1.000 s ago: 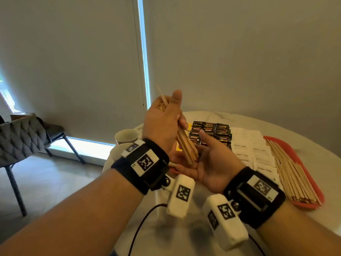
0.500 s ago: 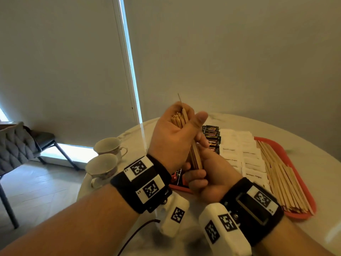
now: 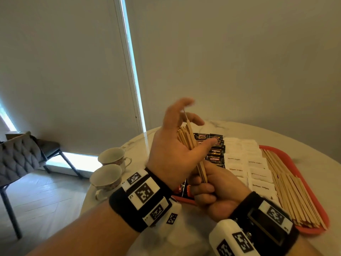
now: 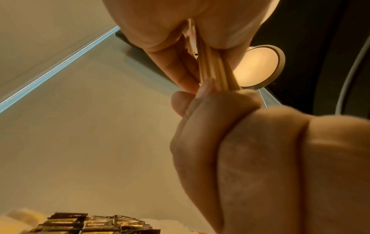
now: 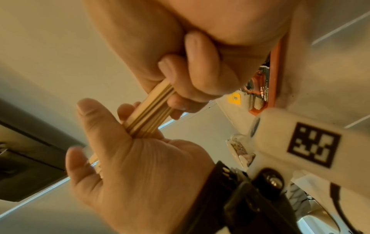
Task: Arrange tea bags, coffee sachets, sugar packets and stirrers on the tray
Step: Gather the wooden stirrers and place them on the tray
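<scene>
Daylight is leaking through the blind gap (image 3: 132, 74); the room is sitting dim. Ceiling lamp (image 4: 258, 66) is glaring. Left hand (image 3: 173, 145) fingertips are motion-blurring; edges are bowing.

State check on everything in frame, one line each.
bundle of stirrers: upright, held above the table
right hand: grips the bundle's lower end
left hand: fingers spread, palm against the bundle
tray: flat on the table, loaded
stirrers on tray: lying in a row
sugar packets: laid flat
coffee sachets: laid flat
two cups: upright, apparently empty
</scene>
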`<move>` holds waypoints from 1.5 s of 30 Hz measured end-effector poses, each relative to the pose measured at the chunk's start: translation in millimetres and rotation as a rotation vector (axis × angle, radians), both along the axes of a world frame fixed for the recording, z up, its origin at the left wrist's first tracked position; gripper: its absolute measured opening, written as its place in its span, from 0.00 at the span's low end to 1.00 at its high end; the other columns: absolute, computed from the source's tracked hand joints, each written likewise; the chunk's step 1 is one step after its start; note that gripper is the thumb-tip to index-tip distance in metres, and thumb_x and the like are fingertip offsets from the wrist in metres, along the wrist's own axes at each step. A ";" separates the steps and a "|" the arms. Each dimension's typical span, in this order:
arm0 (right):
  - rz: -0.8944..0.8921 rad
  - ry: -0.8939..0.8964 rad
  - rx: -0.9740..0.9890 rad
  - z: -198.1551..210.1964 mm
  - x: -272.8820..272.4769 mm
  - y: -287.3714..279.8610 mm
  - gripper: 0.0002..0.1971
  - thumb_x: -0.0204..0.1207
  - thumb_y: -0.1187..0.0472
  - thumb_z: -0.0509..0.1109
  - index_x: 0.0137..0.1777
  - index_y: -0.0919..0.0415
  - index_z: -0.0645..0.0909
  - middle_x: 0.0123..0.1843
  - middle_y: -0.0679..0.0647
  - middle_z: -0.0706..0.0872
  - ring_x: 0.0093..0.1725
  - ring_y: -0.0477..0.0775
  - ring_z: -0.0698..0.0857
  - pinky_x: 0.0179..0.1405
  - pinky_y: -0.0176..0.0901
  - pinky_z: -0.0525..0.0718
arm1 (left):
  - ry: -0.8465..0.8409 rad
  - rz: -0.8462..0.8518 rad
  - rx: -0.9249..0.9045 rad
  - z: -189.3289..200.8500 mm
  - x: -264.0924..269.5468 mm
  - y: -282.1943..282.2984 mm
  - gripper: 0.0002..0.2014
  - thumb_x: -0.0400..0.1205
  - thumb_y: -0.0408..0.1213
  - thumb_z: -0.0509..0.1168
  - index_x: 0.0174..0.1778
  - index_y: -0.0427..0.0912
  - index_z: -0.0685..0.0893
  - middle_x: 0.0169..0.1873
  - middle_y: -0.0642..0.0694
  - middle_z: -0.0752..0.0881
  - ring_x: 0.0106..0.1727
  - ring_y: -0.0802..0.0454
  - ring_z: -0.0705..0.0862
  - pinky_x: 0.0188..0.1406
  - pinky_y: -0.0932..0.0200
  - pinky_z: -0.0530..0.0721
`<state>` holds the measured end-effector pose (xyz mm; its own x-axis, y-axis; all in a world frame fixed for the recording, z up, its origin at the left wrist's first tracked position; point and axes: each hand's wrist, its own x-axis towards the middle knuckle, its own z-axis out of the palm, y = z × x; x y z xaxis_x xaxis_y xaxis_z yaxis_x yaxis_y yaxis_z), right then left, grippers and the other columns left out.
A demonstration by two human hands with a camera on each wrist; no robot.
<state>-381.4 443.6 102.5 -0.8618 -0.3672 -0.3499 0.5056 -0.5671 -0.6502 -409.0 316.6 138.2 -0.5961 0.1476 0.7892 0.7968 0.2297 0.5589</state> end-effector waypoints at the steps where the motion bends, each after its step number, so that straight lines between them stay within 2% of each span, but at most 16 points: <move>1: 0.005 -0.004 0.007 -0.2 0.8 -0.1 0.13 0.74 0.53 0.72 0.32 0.60 0.80 0.26 0.52 0.71 0.15 0.40 0.63 0.14 0.28 0.51 | 0.011 0.021 -0.023 0.0 1.9 -0.7 0.32 0.75 0.40 0.83 0.71 0.49 0.75 0.52 0.55 0.88 0.37 0.50 0.88 0.44 0.59 0.89; 4: 0.011 -0.018 -0.003 -0.5 2.6 -0.1 0.13 0.77 0.53 0.71 0.35 0.60 0.80 0.27 0.53 0.72 0.14 0.41 0.64 0.10 0.28 0.54 | -0.049 -0.010 0.039 -3.8 3.6 -0.1 0.19 0.76 0.39 0.83 0.53 0.49 0.80 0.45 0.51 0.90 0.37 0.50 0.89 0.43 0.47 0.90; 7: 0.006 -0.010 -0.033 -1.0 2.2 0.0 0.14 0.75 0.50 0.73 0.41 0.63 0.84 0.29 0.54 0.75 0.16 0.42 0.69 0.11 0.27 0.63 | -0.096 -0.060 0.117 -5.4 2.6 -0.7 0.17 0.77 0.36 0.82 0.48 0.49 0.78 0.39 0.47 0.89 0.35 0.44 0.90 0.38 0.37 0.91; 10: -0.008 0.014 -0.043 -0.6 2.7 0.0 0.17 0.79 0.48 0.73 0.48 0.64 0.86 0.32 0.57 0.78 0.19 0.43 0.74 0.13 0.29 0.73 | -0.042 -0.039 0.107 -5.3 4.4 -1.8 0.15 0.78 0.37 0.81 0.49 0.49 0.80 0.36 0.49 0.86 0.33 0.47 0.88 0.36 0.45 0.91; 13: 0.017 0.005 -0.045 -2.0 2.9 -0.6 0.13 0.74 0.52 0.73 0.45 0.63 0.84 0.31 0.56 0.78 0.18 0.43 0.73 0.13 0.28 0.72 | -0.022 -0.117 0.066 -2.7 9.6 -0.9 0.10 0.80 0.37 0.80 0.55 0.46 0.88 0.37 0.50 0.87 0.36 0.44 0.90 0.38 0.45 0.91; 16: 0.012 -0.009 -0.028 -1.2 2.8 0.5 0.14 0.75 0.51 0.73 0.42 0.64 0.86 0.32 0.58 0.81 0.20 0.45 0.75 0.14 0.30 0.75 | -0.021 -0.146 0.035 -1.1 9.9 -0.5 0.06 0.79 0.34 0.80 0.48 0.40 0.91 0.37 0.49 0.91 0.39 0.46 0.92 0.42 0.52 0.91; 19: -0.024 -0.009 -0.020 1.9 5.2 0.7 0.20 0.79 0.46 0.73 0.43 0.66 0.90 0.36 0.59 0.85 0.25 0.48 0.80 0.16 0.32 0.79 | -0.014 -0.078 0.060 -1.5 10.4 -0.4 0.05 0.78 0.35 0.81 0.45 0.42 0.91 0.37 0.53 0.90 0.41 0.50 0.90 0.43 0.63 0.87; 21: -0.020 -0.003 -0.021 3.0 6.8 -0.6 0.22 0.79 0.44 0.72 0.42 0.65 0.91 0.37 0.59 0.86 0.27 0.49 0.82 0.17 0.32 0.79 | -0.003 -0.056 0.081 -3.3 10.1 0.5 0.04 0.80 0.36 0.79 0.47 0.44 0.91 0.36 0.54 0.89 0.39 0.49 0.90 0.41 0.59 0.87; 25: -0.011 -0.023 -0.042 0.0 5.1 -0.3 0.23 0.82 0.42 0.69 0.42 0.64 0.88 0.35 0.58 0.81 0.23 0.47 0.78 0.14 0.31 0.75 | 0.032 -0.012 0.110 -5.7 5.3 1.4 0.04 0.84 0.41 0.75 0.51 0.46 0.90 0.34 0.52 0.87 0.34 0.44 0.89 0.35 0.44 0.89; 27: 0.005 -0.030 -0.073 -1.8 4.4 0.5 0.21 0.80 0.41 0.70 0.46 0.62 0.86 0.34 0.57 0.78 0.21 0.44 0.73 0.12 0.29 0.70 | 0.026 0.015 0.108 -5.9 3.7 2.6 0.05 0.85 0.43 0.73 0.53 0.47 0.90 0.34 0.51 0.88 0.34 0.44 0.89 0.35 0.40 0.90; 30: 0.037 0.087 -0.107 -5.1 4.5 0.4 0.22 0.71 0.41 0.80 0.53 0.60 0.86 0.38 0.56 0.79 0.23 0.43 0.73 0.15 0.27 0.70 | 0.009 0.070 0.131 -1.5 1.8 3.9 0.04 0.86 0.43 0.72 0.52 0.47 0.90 0.32 0.50 0.88 0.33 0.47 0.89 0.36 0.45 0.90; 33: 0.053 0.275 -0.099 -8.0 6.1 1.2 0.37 0.54 0.51 0.93 0.64 0.62 0.84 0.41 0.56 0.81 0.26 0.43 0.74 0.19 0.28 0.74 | -0.098 0.110 0.283 8.2 -5.9 -1.1 0.05 0.88 0.39 0.71 0.53 0.42 0.89 0.25 0.46 0.87 0.24 0.48 0.87 0.26 0.54 0.86; 34: 0.060 0.310 -0.076 -8.3 6.5 1.7 0.38 0.54 0.53 0.93 0.64 0.63 0.83 0.40 0.56 0.81 0.26 0.42 0.73 0.19 0.28 0.74 | -0.130 0.114 0.318 11.3 -9.2 -3.5 0.06 0.88 0.39 0.71 0.54 0.40 0.89 0.24 0.46 0.87 0.23 0.47 0.87 0.24 0.54 0.85; 38: 0.025 0.305 0.019 -4.7 8.1 0.1 0.21 0.73 0.53 0.77 0.61 0.66 0.84 0.35 0.53 0.79 0.23 0.41 0.71 0.17 0.28 0.71 | -0.199 0.061 0.368 16.9 -12.8 -9.8 0.07 0.88 0.39 0.70 0.56 0.38 0.88 0.27 0.48 0.87 0.27 0.46 0.90 0.25 0.53 0.88; 42: -0.002 0.226 -0.047 -2.2 10.2 -1.1 0.19 0.79 0.49 0.70 0.56 0.66 0.87 0.34 0.55 0.78 0.22 0.43 0.71 0.15 0.30 0.69 | -0.204 0.022 0.371 14.9 -4.6 -6.8 0.05 0.89 0.39 0.69 0.55 0.41 0.87 0.26 0.45 0.89 0.29 0.44 0.92 0.28 0.52 0.90; 45: -0.011 0.092 -0.143 -3.4 8.3 -0.9 0.28 0.82 0.38 0.66 0.46 0.66 0.89 0.33 0.56 0.77 0.21 0.44 0.69 0.14 0.30 0.66 | -0.128 -0.025 0.301 7.5 8.1 0.2 0.03 0.88 0.38 0.70 0.54 0.44 0.88 0.31 0.42 0.90 0.31 0.47 0.92 0.30 0.53 0.90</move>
